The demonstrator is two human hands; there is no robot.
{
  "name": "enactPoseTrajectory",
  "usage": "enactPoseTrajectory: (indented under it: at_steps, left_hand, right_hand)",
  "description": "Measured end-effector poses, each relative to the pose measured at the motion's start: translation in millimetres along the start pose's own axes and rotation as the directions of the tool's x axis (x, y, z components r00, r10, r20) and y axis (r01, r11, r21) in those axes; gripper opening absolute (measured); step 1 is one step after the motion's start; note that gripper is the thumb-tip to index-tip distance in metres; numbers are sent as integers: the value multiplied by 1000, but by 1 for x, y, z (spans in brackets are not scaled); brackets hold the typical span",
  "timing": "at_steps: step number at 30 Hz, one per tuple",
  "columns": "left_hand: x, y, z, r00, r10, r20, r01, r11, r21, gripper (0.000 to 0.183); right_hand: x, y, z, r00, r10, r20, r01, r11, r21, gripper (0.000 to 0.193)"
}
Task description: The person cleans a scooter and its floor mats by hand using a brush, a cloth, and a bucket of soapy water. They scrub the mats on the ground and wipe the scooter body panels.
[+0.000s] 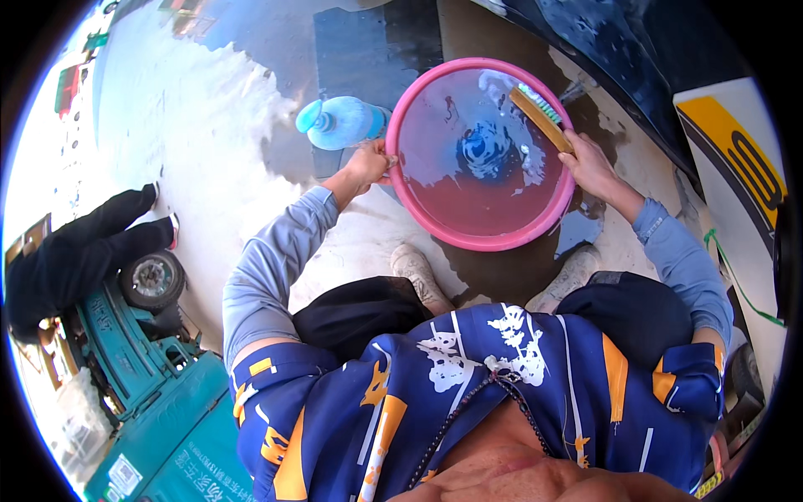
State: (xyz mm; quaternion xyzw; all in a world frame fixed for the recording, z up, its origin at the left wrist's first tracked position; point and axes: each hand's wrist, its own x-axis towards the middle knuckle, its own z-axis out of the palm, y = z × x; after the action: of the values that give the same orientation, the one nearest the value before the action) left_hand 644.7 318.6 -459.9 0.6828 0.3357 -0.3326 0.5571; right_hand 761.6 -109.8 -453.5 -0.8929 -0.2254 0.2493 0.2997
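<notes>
A round pink basin holding cloudy, rippling water with patches of suds rests on the wet ground in front of me. My left hand grips its left rim, fingers closed around the edge. At the right rim my right hand is closed on the end of a wooden scrub brush. The brush tilts over the water, its pale, foamy bristles facing up and right. Whether the right hand also bears on the rim I cannot tell. Just left of the basin, close to my left hand, is a light-blue plastic bottle.
Behind the basin at upper right is a dark, shiny surface. A white and yellow panel stands at right. To the left are a teal cart with a wheel and another person's dark-clad legs. Puddles lie on the ground.
</notes>
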Motion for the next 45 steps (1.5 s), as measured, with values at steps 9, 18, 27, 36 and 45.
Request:
enactPoseTrajectory:
  at_steps: [9, 18, 27, 36, 45]
  left_hand:
    - [4, 1, -5, 998, -23, -52, 22, 1000, -15, 17]
    - [-76, 47, -50, 791, 2, -612, 171, 959, 224, 75]
    - [-79, 69, -48, 548, 576, -607, 7, 722, 692, 47]
    - [-83, 90, -113, 457, 753, -473, -130, 583, 802, 27]
    - [-57, 163, -157, 411, 899, -155, -294, 292, 910, 27]
  right_hand:
    - [38, -7, -14, 1000, -8, 14, 8, 1000, 1, 41]
    - [50, 8, -18, 989, -84, 121, 93, 993, -72, 42]
    - [39, -34, -41, 985, -75, 154, 133, 901, -412, 33]
    - [9, -63, -59, 984, -124, 128, 148, 968, -202, 32]
    - [47, -200, -100, 990, 88, 109, -108, 973, 202, 49]
